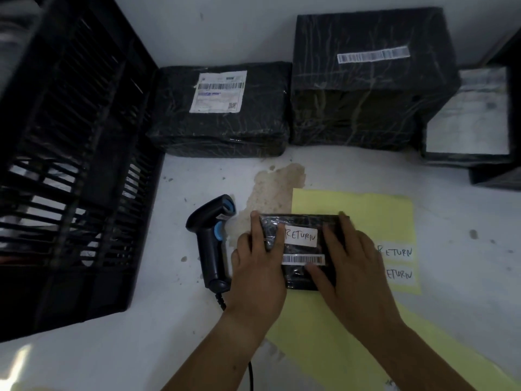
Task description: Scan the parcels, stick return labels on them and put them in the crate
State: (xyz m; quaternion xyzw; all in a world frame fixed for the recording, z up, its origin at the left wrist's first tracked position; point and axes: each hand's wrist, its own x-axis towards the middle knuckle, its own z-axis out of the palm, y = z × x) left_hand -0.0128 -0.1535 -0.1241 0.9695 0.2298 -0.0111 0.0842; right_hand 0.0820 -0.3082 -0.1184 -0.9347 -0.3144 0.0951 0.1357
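Note:
A small black wrapped parcel lies at the table's middle on a yellow label sheet. It bears a white RETURN label and a barcode strip. My left hand lies on the parcel's left side with straight fingers, one fingertip at the label's left edge. My right hand lies flat on the parcel's right side, fingers reaching its far edge. Two more RETURN labels sit on the sheet to the right. The black slatted crate stands at the left.
A black and blue barcode scanner lies on the table just left of my left hand, its cable running toward me. Three black wrapped parcels stand along the back: one labelled, a taller one, another at far right.

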